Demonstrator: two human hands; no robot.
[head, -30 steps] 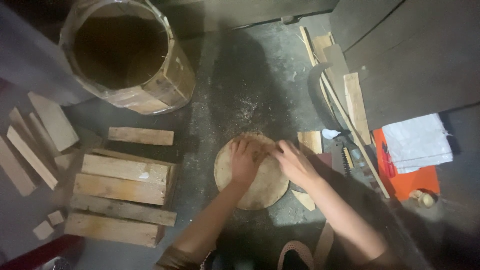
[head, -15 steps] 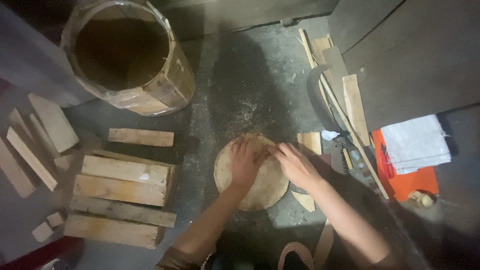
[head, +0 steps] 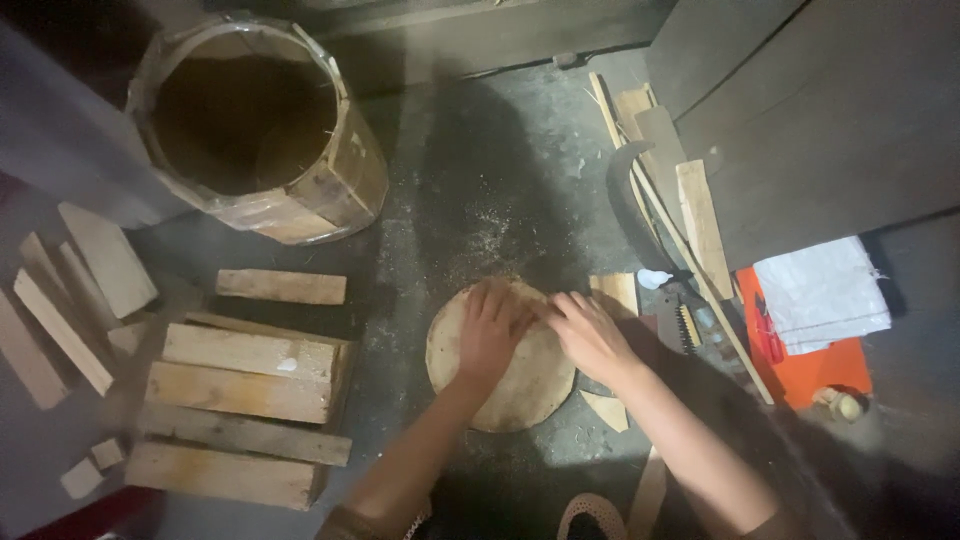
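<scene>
1. Left hand (head: 487, 332) pressed flat, palm down, fingers spread, on the round wooden disc (head: 500, 358); no closed grip, only weight on the wood.
2. Right hand (head: 590, 335) bent over the disc's upper right edge, fingertips meeting the left hand's; grip hidden, cannot tell whether anything is pinched.
3. Disc lying flat on the dusty floor (head: 480, 190), sawdust scattered just above it.
4. Barely changed from 1 second ago: same hands, same spot, disc unmoved, so work at that edge looks ongoing, not finished.
5. Nearby: open wooden barrel (head: 255, 125) upper left, stacked planks (head: 240, 400) left, orange mat (head: 810, 350) right.
</scene>
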